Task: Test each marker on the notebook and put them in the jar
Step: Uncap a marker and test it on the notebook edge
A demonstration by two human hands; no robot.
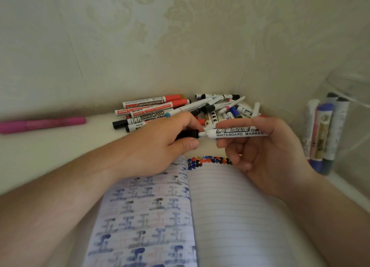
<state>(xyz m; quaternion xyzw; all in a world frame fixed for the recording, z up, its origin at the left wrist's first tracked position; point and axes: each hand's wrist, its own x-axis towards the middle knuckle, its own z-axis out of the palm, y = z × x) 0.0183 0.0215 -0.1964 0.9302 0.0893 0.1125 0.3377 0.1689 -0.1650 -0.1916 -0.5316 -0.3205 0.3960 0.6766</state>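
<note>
My right hand grips a white whiteboard marker held level above the open notebook. My left hand pinches the marker's black cap at its left end, right at the white neck. A row of coloured test dots runs along the top of the right page. Several markers lie in a pile against the wall behind my hands. A clear jar at the right holds several upright markers.
A pink marker lies alone on the white surface at the far left. The patterned wall stands close behind the pile. The notebook's left page shows ink bled through in rows.
</note>
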